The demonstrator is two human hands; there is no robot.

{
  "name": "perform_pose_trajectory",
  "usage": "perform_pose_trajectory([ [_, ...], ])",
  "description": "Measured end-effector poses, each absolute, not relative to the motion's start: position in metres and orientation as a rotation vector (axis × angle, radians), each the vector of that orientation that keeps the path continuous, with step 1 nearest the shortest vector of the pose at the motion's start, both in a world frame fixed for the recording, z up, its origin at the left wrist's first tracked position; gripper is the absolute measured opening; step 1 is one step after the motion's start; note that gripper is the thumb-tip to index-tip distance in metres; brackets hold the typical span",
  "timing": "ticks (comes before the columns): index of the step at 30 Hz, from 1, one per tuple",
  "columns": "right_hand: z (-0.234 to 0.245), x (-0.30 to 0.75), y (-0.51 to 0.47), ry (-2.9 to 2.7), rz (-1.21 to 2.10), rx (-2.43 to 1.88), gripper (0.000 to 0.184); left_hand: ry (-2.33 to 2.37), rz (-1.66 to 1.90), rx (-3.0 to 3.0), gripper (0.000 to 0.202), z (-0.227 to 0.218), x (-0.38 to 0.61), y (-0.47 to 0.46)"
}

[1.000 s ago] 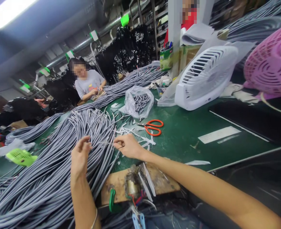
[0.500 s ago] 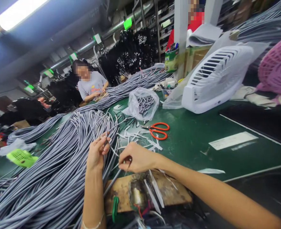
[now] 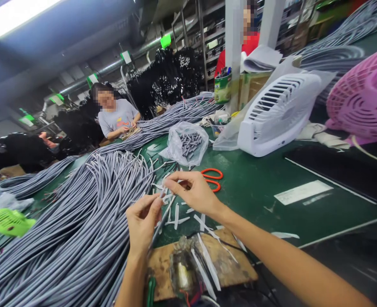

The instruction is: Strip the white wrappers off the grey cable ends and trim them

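Between the thumb and fingers of my left hand (image 3: pixel 143 219) is a grey cable (image 3: pixel 157 234), held near its end. My right hand (image 3: pixel 193 192) meets it just above, thumb and fingertips pinched at the cable's tip; the exact thing between those fingertips is too small to make out. A thick bundle of grey cables (image 3: pixel 76 221) spreads left of my hands. Behind my right hand lie red-handled scissors (image 3: pixel 212 172), partly covered by it. Cut white strips (image 3: pixel 177 217) are scattered around. Below my hands, a small motor (image 3: pixel 184 270) sits on a wooden board (image 3: pixel 233 268).
A clear bag of short grey pieces (image 3: pixel 190 145) stands beyond my hands. To the right are a white fan (image 3: pixel 274 115), a pink fan (image 3: pixel 364 98) and a white label strip (image 3: pixel 303 192). A green fan (image 3: pixel 9 221) is at left. A co-worker (image 3: pixel 118 115) sits across the table.
My right hand has risen from beside the wooden board to the cable tip by my left hand. My left hand has moved slightly right and down. The camera view has shifted a little.
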State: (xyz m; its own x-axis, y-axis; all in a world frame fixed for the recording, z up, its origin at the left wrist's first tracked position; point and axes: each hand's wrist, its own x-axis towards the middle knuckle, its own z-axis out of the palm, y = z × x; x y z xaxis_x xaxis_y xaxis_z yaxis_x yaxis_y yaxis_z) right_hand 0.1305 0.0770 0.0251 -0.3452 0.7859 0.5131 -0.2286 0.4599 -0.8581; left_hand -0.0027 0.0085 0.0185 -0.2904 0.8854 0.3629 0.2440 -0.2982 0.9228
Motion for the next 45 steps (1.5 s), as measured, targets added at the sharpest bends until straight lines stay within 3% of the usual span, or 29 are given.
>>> perform_pose_trajectory([
  [5,0.024,0.131,0.069,-1.641,0.73,-0.656,0.019,1.632,1.716,1.436,0.026,0.018,0.004,0.008],
  [8,0.021,0.129,0.058,-1.734,0.582,-0.639,0.026,1.683,1.783,1.388,0.028,0.016,0.006,0.009],
  [37,0.009,0.118,0.041,-1.699,0.366,-0.616,0.025,1.74,1.879,1.433,0.024,0.01,0.011,0.002],
  [45,0.0,0.116,0.045,-1.776,-0.188,-0.61,0.025,1.933,1.857,1.705,0.018,0.007,0.013,0.002],
])
